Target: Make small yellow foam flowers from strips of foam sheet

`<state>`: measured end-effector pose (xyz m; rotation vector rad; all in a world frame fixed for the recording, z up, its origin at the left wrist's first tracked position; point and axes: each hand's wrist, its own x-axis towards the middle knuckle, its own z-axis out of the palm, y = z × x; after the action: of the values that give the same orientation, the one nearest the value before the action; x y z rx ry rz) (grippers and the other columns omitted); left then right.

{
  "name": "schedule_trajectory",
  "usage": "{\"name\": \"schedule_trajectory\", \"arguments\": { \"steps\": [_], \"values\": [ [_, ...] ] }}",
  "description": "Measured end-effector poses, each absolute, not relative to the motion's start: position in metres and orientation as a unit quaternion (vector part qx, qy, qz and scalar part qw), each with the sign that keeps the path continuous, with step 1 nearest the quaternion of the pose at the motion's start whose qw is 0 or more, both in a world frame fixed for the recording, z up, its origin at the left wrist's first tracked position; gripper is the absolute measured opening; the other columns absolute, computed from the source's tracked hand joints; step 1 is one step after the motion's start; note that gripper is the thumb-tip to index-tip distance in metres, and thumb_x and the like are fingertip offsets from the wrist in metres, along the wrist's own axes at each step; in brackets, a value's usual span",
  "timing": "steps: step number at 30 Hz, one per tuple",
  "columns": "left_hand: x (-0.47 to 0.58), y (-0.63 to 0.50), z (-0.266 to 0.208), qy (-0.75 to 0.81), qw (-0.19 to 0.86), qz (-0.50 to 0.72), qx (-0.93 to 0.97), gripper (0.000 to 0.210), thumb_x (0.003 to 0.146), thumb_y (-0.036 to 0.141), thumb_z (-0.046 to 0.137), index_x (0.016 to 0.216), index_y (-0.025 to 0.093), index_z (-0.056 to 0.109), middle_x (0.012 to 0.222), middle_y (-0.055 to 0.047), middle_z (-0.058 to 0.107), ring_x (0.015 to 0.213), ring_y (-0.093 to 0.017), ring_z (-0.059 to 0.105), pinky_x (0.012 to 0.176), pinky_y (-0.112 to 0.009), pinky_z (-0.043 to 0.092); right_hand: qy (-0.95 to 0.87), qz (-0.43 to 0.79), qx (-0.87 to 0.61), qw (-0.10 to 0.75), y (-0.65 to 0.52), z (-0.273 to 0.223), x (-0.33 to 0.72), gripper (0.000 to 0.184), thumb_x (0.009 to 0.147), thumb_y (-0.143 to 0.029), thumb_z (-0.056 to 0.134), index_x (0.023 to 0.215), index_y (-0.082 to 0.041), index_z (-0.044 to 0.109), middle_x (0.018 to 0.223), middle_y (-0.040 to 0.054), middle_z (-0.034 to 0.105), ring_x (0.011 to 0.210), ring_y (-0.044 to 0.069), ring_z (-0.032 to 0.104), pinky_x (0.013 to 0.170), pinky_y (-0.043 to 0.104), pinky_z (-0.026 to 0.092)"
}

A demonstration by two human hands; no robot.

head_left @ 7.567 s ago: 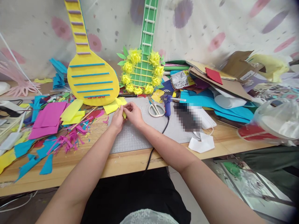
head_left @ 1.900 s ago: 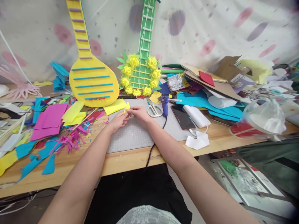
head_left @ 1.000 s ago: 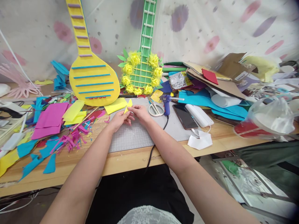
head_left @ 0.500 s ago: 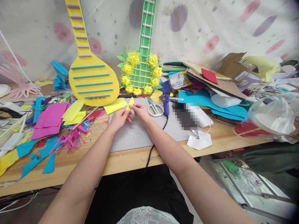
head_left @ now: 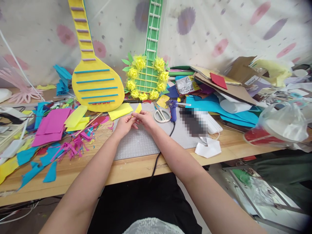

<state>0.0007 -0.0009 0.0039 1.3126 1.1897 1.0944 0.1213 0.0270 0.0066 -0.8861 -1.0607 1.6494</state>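
A small folded piece of yellow crepe paper [head_left: 138,108] is pinched between my two hands over the grey cutting mat [head_left: 136,148]. My left hand [head_left: 124,125] grips its lower end with thumb and fingertips. From the other side my right hand [head_left: 144,119] holds it, fingertips against those of the left. A pointed tip of the paper sticks up above the fingers; the rest is hidden. Just behind my left hand lies a stack of yellow paper [head_left: 120,111]. Right of my right hand are white-handled scissors [head_left: 162,115] and a purple glue gun [head_left: 173,110].
Behind stand a yellow paper guitar [head_left: 97,83] and a green one [head_left: 147,76] ringed with yellow paper flowers. Magenta sheets [head_left: 52,125] and scraps cover the left side. Blue sheets [head_left: 234,115], cardboard and a bagged red-and-white bucket [head_left: 258,135] fill the right. A black cord [head_left: 157,161] crosses the table edge.
My fingers have shifted along the yellow paper and closed more tightly together. The paper's visible tip has changed its tilt and leans more to the right.
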Motion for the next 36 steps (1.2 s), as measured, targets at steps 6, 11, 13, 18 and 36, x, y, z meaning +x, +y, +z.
{"name": "schedule_trajectory", "arguments": {
  "steps": [6,11,13,18,36],
  "values": [
    [-0.002,-0.004,0.004,0.511,0.531,0.404,0.543,0.029,0.076,0.041,0.06,0.078,0.012,0.061,0.067,-0.004,0.068,0.044,-0.009,0.057,0.053,-0.025,0.049,-0.427,0.639,-0.394,0.504,0.03,0.011,0.127,0.037,0.056,-0.044,0.074,0.071,-0.012,0.064,0.041,-0.0118,0.027,0.038,0.001,0.015,0.042,0.024,0.007],
    [-0.004,-0.003,0.003,0.507,0.538,0.401,0.541,0.028,0.076,0.039,0.061,0.08,0.011,0.061,0.068,-0.004,0.069,0.044,-0.009,0.057,0.053,-0.025,0.05,-0.417,0.65,-0.376,0.513,0.035,0.009,0.13,0.037,0.06,-0.045,0.071,0.077,-0.012,0.065,0.042,-0.0119,0.022,0.041,0.002,0.013,0.044,0.024,0.006],
    [-0.004,-0.003,0.003,0.511,0.546,0.392,0.535,0.027,0.076,0.037,0.061,0.079,0.011,0.061,0.067,-0.004,0.069,0.043,-0.009,0.056,0.052,-0.024,0.049,-0.414,0.637,-0.376,0.53,0.039,0.008,0.132,0.036,0.061,-0.045,0.07,0.076,-0.012,0.065,0.043,-0.0112,0.022,0.042,0.003,0.012,0.045,0.024,0.006],
    [-0.002,-0.005,0.006,0.514,0.562,0.387,0.52,0.022,0.076,0.032,0.061,0.077,0.01,0.062,0.065,-0.004,0.068,0.041,-0.008,0.055,0.05,-0.023,0.048,-0.409,0.629,-0.386,0.537,0.041,0.011,0.136,0.037,0.063,-0.048,0.069,0.075,-0.014,0.063,0.047,-0.0106,0.021,0.043,0.003,0.013,0.044,0.024,0.007],
    [-0.007,-0.006,0.019,0.558,0.559,0.366,0.492,0.017,0.079,0.026,0.059,0.074,0.01,0.063,0.067,-0.009,0.07,0.054,-0.015,0.065,0.058,-0.028,0.054,-0.462,0.6,-0.406,0.512,0.039,0.01,0.14,0.038,0.058,-0.045,0.073,0.055,-0.018,0.046,0.043,-0.011,0.024,0.041,0.002,0.017,0.043,0.023,0.01]
  ]
}}
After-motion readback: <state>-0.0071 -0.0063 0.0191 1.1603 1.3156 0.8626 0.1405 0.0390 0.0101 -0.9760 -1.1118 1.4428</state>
